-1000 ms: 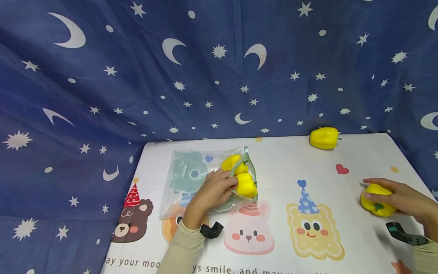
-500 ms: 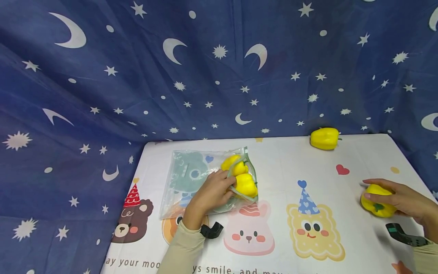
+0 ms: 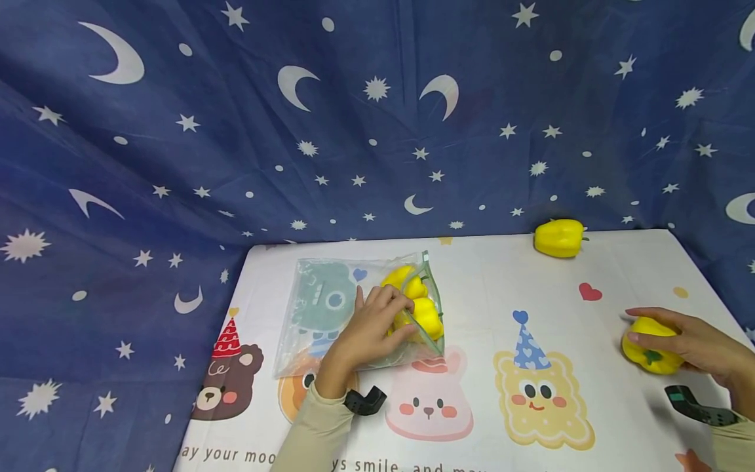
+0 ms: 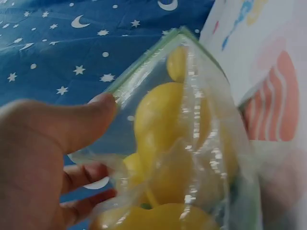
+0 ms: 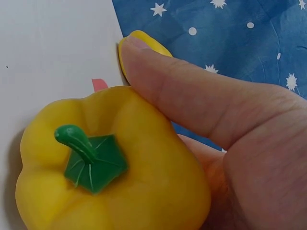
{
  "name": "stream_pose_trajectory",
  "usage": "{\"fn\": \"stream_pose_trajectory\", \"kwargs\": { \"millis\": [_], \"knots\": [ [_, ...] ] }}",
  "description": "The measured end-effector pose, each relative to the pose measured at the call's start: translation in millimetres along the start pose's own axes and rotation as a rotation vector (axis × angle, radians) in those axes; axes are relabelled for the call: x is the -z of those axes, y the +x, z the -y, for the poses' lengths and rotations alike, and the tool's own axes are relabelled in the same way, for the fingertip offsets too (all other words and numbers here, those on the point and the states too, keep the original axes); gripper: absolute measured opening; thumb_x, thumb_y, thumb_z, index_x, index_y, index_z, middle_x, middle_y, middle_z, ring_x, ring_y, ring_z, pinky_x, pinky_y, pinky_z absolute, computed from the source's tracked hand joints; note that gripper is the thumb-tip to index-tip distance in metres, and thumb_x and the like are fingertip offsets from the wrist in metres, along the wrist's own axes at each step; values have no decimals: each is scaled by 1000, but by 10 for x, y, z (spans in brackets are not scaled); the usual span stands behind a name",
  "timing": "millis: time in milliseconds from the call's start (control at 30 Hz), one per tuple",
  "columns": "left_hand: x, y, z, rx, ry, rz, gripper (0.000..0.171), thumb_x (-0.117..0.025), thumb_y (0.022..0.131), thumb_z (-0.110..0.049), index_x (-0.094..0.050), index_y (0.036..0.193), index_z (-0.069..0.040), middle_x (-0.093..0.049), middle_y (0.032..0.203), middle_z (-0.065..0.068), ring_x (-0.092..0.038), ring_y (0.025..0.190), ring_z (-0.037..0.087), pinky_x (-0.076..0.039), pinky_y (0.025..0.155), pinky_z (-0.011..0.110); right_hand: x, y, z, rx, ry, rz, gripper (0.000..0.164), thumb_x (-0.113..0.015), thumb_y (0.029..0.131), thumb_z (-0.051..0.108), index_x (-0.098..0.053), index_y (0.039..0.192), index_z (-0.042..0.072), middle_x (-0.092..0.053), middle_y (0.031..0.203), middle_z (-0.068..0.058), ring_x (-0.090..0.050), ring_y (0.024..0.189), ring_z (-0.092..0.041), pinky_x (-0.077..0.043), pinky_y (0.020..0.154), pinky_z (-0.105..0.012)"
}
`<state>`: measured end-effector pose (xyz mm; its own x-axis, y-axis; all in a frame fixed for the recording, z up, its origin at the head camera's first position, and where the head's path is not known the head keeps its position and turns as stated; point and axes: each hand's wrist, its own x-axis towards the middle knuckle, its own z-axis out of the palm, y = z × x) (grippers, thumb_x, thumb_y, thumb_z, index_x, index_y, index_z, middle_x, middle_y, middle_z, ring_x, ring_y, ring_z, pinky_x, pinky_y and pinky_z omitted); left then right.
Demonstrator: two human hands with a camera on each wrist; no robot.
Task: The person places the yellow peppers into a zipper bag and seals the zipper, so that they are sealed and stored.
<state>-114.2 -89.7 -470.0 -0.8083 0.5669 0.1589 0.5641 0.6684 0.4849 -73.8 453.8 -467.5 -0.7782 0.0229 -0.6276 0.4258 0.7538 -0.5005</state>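
Note:
On the left of the table lies a clear zip bag (image 3: 312,275) with a green-edged mouth. Inside are yellow toy bell peppers (image 3: 427,317), two of them plain in the head view, seen through film in the left wrist view. My left hand (image 3: 370,328) is at the bag's mouth, thumb apart from the fingers. The thumb (image 4: 96,117) touches the green rim, while other fingers lie lower against the film. At far right my right hand (image 3: 702,341) grips another yellow bell pepper (image 5: 129,167) by its side, its green stem toward the camera.
One more yellow bell pepper (image 3: 558,238) lies at the back edge of the table, by the blue star-patterned curtain (image 3: 377,131). Cartoon figures and text are printed on the white tablecloth (image 3: 489,275).
My left hand has loosened and spread its fingers at the bag's mouth, with the little finger lifted. The green rim there has shifted. My right hand and its bell pepper stay in place.

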Motion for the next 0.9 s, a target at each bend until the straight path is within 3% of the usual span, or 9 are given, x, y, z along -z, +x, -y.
{"fn": "stream_pose_trajectory", "kwargs": {
  "millis": [100, 200, 300, 400, 533, 633, 733, 800, 900],
  "knots": [
    [-61, 33, -40, -15, 84, -64, 51, -69, 94, -51, -53, 132, -21, -57, 118, -5, -53, 114, 18, -19, 114, 79, 1, -2, -12, 2, 3, -2, 93, -58, 99, 57, -18, 157, -4, -26, 140, -43, -45, 108, -50, -57, 78, -49],
    [-142, 44, -117, -21, 163, -87, 69, -70, 90, -58, -46, 138, -15, -58, 123, -2, -56, 117, 18, -26, 117, 72, 4, 6, -32, -6, 9, -1, 95, -59, 98, 59, -18, 157, -3, -25, 141, -43, -45, 108, -50, -57, 78, -49],
    [-234, 34, -206, -18, 243, -49, 91, -69, 80, -76, -42, 143, -16, -51, 139, 1, -50, 130, 20, -27, 118, 68, 8, 18, -52, -14, 14, 3, 98, -60, 96, 62, -18, 158, -2, -22, 143, -43, -44, 108, -50, -56, 77, -49],
    [-318, 23, -271, -12, 341, 13, 123, -70, 64, -89, -30, 158, -20, -35, 161, 3, -33, 149, 25, -22, 119, 70, 8, 28, -64, -15, 15, 6, 99, -60, 95, 63, -18, 158, -2, -21, 144, -43, -44, 108, -50, -56, 77, -50],
    [-376, 22, -291, -6, 476, 61, 143, -78, 55, -87, -13, 166, -24, -16, 172, 2, -17, 159, 29, -14, 118, 76, 7, 34, -61, -11, 24, 10, 98, -60, 96, 62, -19, 157, -1, -21, 145, -42, -44, 109, -50, -56, 78, -50],
    [-374, 31, -270, -8, 517, 59, 138, -80, 60, -81, -9, 166, -26, -15, 173, 0, -17, 159, 29, -9, 115, 80, 8, 26, -55, -11, 31, 12, 96, -60, 96, 61, -19, 157, -1, -21, 146, -42, -44, 111, -50, -56, 78, -50],
    [-351, 32, -237, -29, 489, 34, 127, -78, 69, -73, -14, 166, -21, -18, 172, -1, -19, 159, 28, -6, 114, 81, 11, 17, -50, -14, 35, 12, 95, -59, 97, 60, -19, 157, -1, -21, 146, -42, -43, 111, -50, -56, 79, -50],
    [-327, 25, -224, -52, 463, 2, 113, -78, 72, -65, -27, 161, -18, -20, 172, 1, -20, 158, 28, -4, 113, 82, 9, 11, -46, -12, 37, 13, 94, -59, 97, 60, -18, 157, -1, -20, 146, -42, -43, 111, -50, -56, 79, -49],
    [-300, -2, -211, -91, 478, -79, 73, -74, 77, -48, -50, 140, -18, -33, 166, 4, -30, 153, 29, -8, 114, 82, 13, 12, -44, -4, 28, 17, 94, -57, 98, 59, -17, 158, -1, -18, 147, -44, -43, 110, -51, -56, 78, -50]
  ]
}}
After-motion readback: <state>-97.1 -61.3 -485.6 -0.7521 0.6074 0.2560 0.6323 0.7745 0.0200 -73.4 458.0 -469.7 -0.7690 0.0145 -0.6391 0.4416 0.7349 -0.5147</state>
